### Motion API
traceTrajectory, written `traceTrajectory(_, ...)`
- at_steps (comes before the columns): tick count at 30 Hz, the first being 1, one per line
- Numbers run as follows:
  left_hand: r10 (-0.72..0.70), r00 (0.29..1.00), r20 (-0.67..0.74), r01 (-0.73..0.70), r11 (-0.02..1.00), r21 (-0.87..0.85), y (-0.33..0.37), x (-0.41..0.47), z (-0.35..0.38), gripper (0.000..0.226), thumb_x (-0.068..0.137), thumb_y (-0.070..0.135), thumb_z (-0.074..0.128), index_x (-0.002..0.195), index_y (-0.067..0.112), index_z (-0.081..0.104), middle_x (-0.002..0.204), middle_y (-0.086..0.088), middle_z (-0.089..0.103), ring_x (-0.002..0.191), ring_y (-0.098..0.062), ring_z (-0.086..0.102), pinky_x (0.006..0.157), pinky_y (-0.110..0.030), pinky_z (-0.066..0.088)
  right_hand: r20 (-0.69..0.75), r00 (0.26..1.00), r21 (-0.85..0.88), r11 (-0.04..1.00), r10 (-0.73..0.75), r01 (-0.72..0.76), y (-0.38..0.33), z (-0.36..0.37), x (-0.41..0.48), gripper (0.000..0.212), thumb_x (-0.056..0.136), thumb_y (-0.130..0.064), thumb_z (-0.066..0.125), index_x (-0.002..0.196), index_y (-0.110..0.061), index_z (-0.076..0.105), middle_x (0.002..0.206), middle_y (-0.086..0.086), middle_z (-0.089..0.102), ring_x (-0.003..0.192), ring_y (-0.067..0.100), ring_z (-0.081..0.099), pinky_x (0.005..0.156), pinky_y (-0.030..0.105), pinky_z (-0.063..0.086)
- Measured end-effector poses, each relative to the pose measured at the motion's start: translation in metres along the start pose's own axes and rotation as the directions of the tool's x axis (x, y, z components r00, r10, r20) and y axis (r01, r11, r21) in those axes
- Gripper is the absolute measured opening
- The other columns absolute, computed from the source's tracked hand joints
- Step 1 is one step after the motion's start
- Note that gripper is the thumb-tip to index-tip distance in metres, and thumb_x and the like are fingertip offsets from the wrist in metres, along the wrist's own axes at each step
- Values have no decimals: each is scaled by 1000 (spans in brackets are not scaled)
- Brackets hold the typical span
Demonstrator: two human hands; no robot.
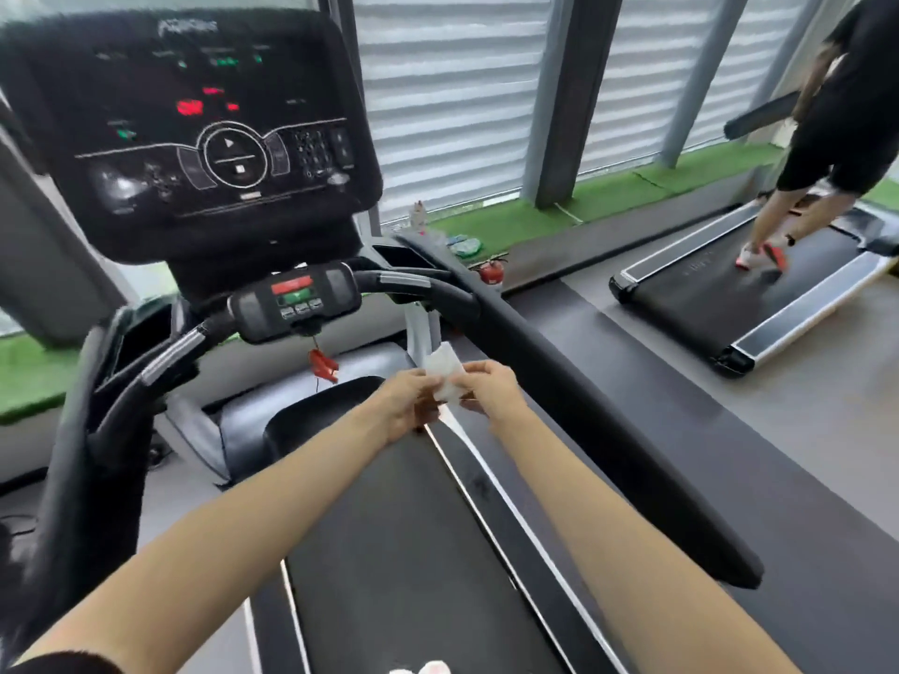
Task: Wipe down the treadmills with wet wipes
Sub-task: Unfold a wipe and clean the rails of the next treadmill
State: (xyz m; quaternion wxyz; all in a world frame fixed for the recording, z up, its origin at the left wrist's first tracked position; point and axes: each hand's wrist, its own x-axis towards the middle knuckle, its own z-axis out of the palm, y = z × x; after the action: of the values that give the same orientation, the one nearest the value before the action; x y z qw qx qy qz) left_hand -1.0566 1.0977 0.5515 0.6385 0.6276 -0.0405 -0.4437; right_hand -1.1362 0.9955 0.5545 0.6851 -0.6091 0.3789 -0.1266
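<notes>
hands: our left hand [406, 398] and right hand [494, 391] both pinch the wet wipe [445, 377]
risk: we might bump the treadmill [389, 552] console buttons [296, 299] mid-wipe

The treadmill console [146, 197] bears a play triangle [228, 143] and a stop square [239, 169]; its logo [187, 26] and lit digits [189, 108] are too blurred to read.

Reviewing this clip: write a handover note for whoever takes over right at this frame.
Hands: left hand and right hand each pinch one white wet wipe, held in the air above this treadmill's belt.
Done: the wipe touches no surface; nothing shows which parts are already wiped.
Left: the lit console, the side handrail, then the far treadmill, now in use by another person.
</notes>
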Motion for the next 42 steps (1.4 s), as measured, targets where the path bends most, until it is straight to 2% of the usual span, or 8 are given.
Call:
traceTrajectory(3, 29, 983, -180, -47, 994, -98, 33, 29, -20, 15, 96, 1, 45, 100, 9, 58, 81, -8, 62, 64, -17, 56, 50, -25, 46, 63, 998, -25, 1000, 3, -1, -25, 32, 42, 15, 85, 1, 63, 84, -13, 59, 105, 21, 67, 93, 31, 65, 84, 40, 55)
traceTrajectory(8, 133, 945, -299, -186, 970, -158, 101, 78, -77, 20, 95, 0, 46, 85, 15, 55, 71, -2, 60, 62, -13, 56, 52, -24, 43, 330, 939, -67, 990, -97, 126, -78, 96, 110, 20, 88, -1, 63, 80, -18, 54, 78, 3, 60, 64, 13, 57, 58, 22, 45)
traceTrajectory(16, 149, 767, -624, -338, 921, -195, 200, 126, -209, 11, 93, 4, 52, 94, 14, 57, 83, -3, 59, 70, -14, 55, 60, -27, 44, 520, 841, -170, 947, -150, 274, -149, 174, 226, 11, 93, -12, 60, 82, -15, 63, 74, 5, 60, 61, 12, 54, 59, 22, 46)
traceTrajectory(23, 224, 622, -750, -201, 972, 123, 207, 145, -286, 13, 92, -2, 53, 100, 8, 58, 88, -11, 59, 71, -17, 54, 53, -21, 46, 584, 794, -407, 784, -171, 468, -147, 237, 298, 19, 85, -5, 58, 72, -19, 64, 75, -6, 63, 73, 14, 60, 76, 30, 52)
traceTrajectory(27, 438, 747, -501, -33, 776, 630, 208, 173, -306, 20, 84, -4, 63, 81, 16, 65, 78, 0, 63, 73, -11, 54, 68, -20, 42, 690, 708, -526, 570, -147, 631, -137, 277, 321, 17, 85, -7, 58, 92, -16, 70, 87, 0, 67, 90, 19, 64, 83, 28, 50)
traceTrajectory(30, 370, 901, -226, -16, 549, 836, 208, 206, -307, 15, 87, 5, 62, 84, 19, 67, 87, -1, 68, 80, -13, 59, 73, -26, 43, 673, 732, -611, 478, -107, 632, -124, 293, 331, 25, 87, -5, 53, 104, -13, 70, 104, 5, 70, 98, 22, 64, 83, 28, 49)
traceTrajectory(34, 268, 962, -48, -44, 326, 944, 210, 242, -299, 20, 92, 13, 52, 103, 17, 67, 103, 3, 61, 104, -16, 54, 88, -36, 46, 621, 776, -688, 396, -114, 608, -109, 299, 341, 32, 86, -8, 56, 116, -13, 67, 117, 8, 64, 109, 27, 60, 91, 36, 48)
traceTrajectory(42, 225, 972, -63, -46, 448, 893, 215, 226, -341, 18, 87, 9, 57, 94, 18, 69, 90, 5, 64, 80, -9, 57, 76, -28, 47, 731, 682, -670, 222, 34, 708, -115, 313, 340, 51, 85, -18, 65, 134, -19, 54, 131, 4, 53, 126, 24, 46, 105, 36, 37)
